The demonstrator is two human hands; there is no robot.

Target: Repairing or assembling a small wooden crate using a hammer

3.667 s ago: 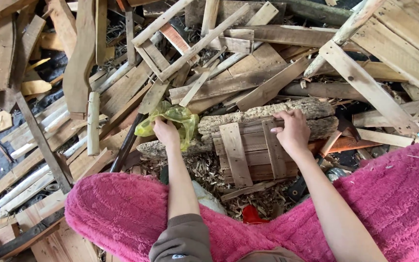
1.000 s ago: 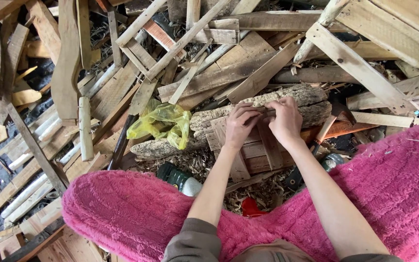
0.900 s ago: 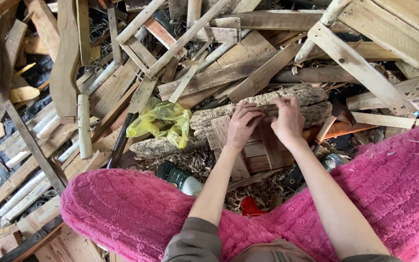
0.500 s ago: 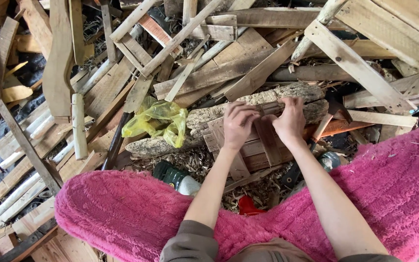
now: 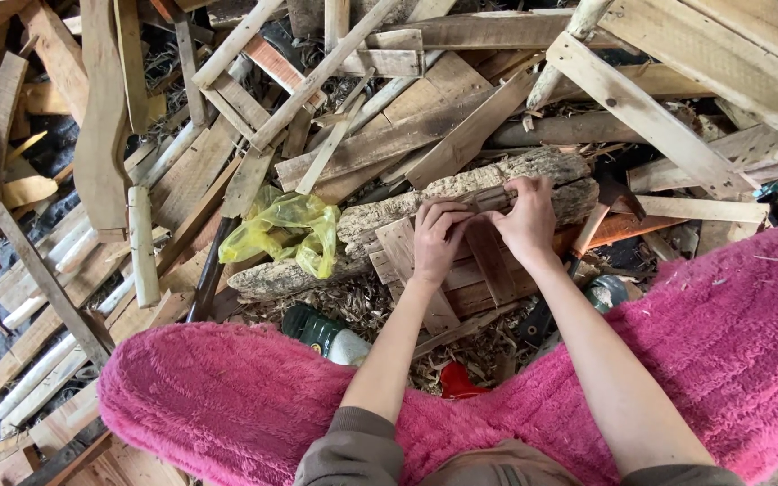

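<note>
At the bottom of the frame a fuzzy pink fabric (image 5: 227, 396) spreads across both lower corners, with a dark green bottle with a white end (image 5: 321, 333) and a small red piece (image 5: 456, 382) lying in wood shavings just above it. Centre frame, the left hand (image 5: 438, 238) and right hand (image 5: 526, 220) meet over a small slatted wooden panel (image 5: 470, 274), their fingers (image 5: 450, 214) pressed together, pinching a short thin wooden stick (image 5: 490, 199) between them at the panel's upper edge. Behind lies a rough, pitted log (image 5: 389, 216), with a crumpled yellow plastic bag (image 5: 290, 229) to its left and a heap of scrap planks (image 5: 389, 135) beyond.

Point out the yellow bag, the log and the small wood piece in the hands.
Yellow bag (image 5: 292, 227), head view, on its crumpled middle.
Log (image 5: 533, 171), head view, on its pale upper end.
Wood piece (image 5: 490, 198), head view, on the part between the fingertips.
</note>
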